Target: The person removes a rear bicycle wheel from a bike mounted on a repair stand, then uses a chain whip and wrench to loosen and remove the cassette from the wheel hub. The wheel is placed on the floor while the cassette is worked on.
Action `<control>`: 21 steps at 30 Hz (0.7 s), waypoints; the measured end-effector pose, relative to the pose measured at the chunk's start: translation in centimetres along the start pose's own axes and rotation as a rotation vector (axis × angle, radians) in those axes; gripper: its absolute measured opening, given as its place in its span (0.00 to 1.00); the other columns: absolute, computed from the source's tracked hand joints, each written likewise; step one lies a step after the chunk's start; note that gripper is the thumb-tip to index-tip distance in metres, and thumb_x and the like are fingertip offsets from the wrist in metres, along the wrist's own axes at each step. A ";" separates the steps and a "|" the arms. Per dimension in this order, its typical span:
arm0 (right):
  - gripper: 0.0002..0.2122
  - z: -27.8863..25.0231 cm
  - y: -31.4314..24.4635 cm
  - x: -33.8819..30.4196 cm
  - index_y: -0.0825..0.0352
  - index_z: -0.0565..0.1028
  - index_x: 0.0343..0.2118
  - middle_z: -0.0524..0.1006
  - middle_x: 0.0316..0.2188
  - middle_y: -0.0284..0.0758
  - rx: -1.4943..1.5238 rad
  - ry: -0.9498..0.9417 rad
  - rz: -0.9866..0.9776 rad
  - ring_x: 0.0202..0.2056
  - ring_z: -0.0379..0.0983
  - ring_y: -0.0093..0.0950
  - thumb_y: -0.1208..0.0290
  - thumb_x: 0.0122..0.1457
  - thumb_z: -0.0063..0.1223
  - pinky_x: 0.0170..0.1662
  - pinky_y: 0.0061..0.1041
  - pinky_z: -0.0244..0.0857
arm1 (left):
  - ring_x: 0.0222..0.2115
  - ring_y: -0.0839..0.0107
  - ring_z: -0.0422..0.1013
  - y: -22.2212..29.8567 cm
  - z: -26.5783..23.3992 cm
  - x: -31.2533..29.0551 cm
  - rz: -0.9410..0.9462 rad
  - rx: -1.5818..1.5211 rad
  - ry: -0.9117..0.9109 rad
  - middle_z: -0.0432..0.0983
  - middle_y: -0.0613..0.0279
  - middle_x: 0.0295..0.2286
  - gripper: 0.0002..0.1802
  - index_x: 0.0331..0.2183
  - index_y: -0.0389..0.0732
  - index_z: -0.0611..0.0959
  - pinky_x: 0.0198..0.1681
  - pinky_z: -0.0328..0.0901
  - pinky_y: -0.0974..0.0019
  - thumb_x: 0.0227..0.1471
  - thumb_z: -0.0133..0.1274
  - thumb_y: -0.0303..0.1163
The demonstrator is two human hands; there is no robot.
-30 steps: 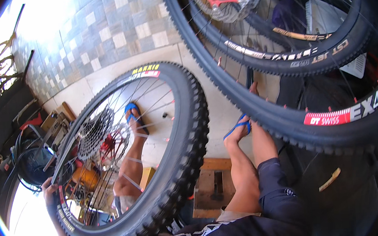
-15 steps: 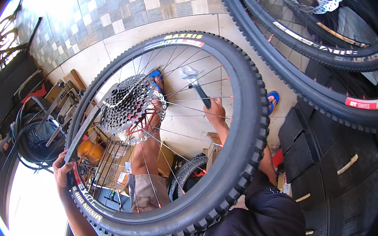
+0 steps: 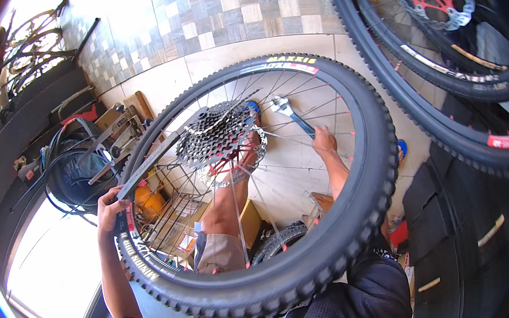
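A bicycle wheel with a black knobby tyre [image 3: 370,149] stands tilted in front of me. Its large cassette [image 3: 216,135] faces up at the middle-left, with a red hub and a brake disc below. My left hand [image 3: 112,209] is closed at the tyre's left side around the end of a chain whip [image 3: 154,158], a flat grey bar reaching to the cassette. My right hand [image 3: 324,141], seen through the spokes, grips the dark handle of an adjustable wrench [image 3: 290,114]. The wrench's silver head points toward the cassette, apart from it. My right forearm passes behind the tyre.
More wheels [image 3: 430,92], one with a red-centred disc, stand at the upper right. Black panels [image 3: 453,220] lie at the right. Coiled dark tyres [image 3: 71,169] and an orange rounded object [image 3: 148,203] are at the left. Another tyre [image 3: 283,241] sits below the wheel.
The view has shifted, so the wheel appears further right and lower. The wrench has tilted leftward, its head slightly nearer the cassette. Both hands keep their grips.
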State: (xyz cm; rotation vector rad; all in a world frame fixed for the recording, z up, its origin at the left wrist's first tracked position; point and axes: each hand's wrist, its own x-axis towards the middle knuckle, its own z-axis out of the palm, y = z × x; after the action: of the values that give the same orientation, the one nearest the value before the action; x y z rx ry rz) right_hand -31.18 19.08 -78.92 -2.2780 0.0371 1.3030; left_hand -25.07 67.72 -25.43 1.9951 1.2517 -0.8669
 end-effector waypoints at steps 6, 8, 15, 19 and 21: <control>0.13 -5.6 9.3 -15.7 0.69 0.78 0.38 0.80 0.33 0.52 0.129 0.177 0.248 0.40 0.77 0.55 0.72 0.48 0.57 0.45 0.48 0.71 | 0.42 0.69 0.73 0.4 3.6 -2.0 0.058 0.032 0.038 0.80 0.56 0.43 0.24 0.40 0.28 0.87 0.51 0.63 0.67 0.41 0.65 0.34; 0.14 -7.9 13.6 -21.0 0.69 0.78 0.38 0.81 0.33 0.52 0.202 0.276 0.374 0.39 0.77 0.55 0.71 0.48 0.58 0.45 0.48 0.71 | 0.45 0.66 0.73 -1.7 6.9 -4.3 0.069 -0.009 0.094 0.80 0.55 0.44 0.23 0.39 0.29 0.87 0.54 0.63 0.64 0.40 0.66 0.34; 0.17 -20.9 9.4 -40.7 0.71 0.79 0.40 0.80 0.42 0.56 0.092 0.417 0.677 0.46 0.76 0.55 0.67 0.47 0.60 0.53 0.47 0.70 | 0.66 0.49 0.50 -2.3 14.0 -10.2 0.100 0.343 0.276 0.72 0.65 0.55 0.30 0.42 0.41 0.87 0.68 0.47 0.39 0.37 0.69 0.48; 0.28 -24.4 6.2 -48.2 0.75 0.75 0.54 0.77 0.49 0.58 0.030 0.526 0.697 0.53 0.73 0.53 0.65 0.51 0.61 0.58 0.44 0.67 | 0.69 0.40 0.37 2.2 15.0 -13.8 0.218 0.486 0.305 0.68 0.65 0.58 0.25 0.39 0.45 0.87 0.64 0.46 0.26 0.38 0.68 0.47; 0.26 -27.4 2.5 -49.7 0.76 0.76 0.53 0.78 0.48 0.56 0.028 0.536 0.655 0.52 0.74 0.54 0.65 0.52 0.61 0.57 0.44 0.67 | 0.69 0.37 0.38 3.9 13.9 -13.7 0.306 0.534 0.310 0.68 0.60 0.58 0.24 0.38 0.46 0.88 0.62 0.47 0.25 0.39 0.68 0.48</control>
State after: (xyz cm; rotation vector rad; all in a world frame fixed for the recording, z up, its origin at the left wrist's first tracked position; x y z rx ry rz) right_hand -36.73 -6.21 -28.41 -2.6255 1.0472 0.8944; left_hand -28.86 48.49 -22.20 2.7450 0.8840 -0.8167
